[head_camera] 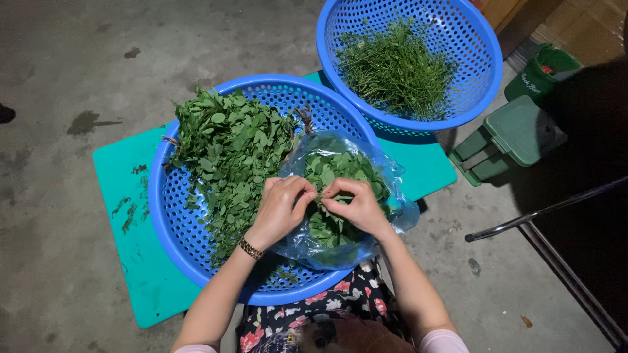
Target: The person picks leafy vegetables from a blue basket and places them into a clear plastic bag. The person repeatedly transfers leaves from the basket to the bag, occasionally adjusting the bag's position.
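Hands [320,199] pinch leafy sprig [318,194] over crinkly plastic bag [392,176] in perforated basket [170,222].

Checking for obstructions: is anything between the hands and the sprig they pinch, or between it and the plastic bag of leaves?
Nothing visible. The left hand and right hand pinch the sprig directly above the open plastic bag.

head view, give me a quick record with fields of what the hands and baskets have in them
left hand: pinching a small sprig together with the other hand
right hand: fingers on the same sprig, above the clear plastic bag
bag contents: plucked green leaves
near blue basket: leafy stems on its left side, bag on its right
far blue basket: thin bare green stems
under baskets: teal mat on a concrete floor
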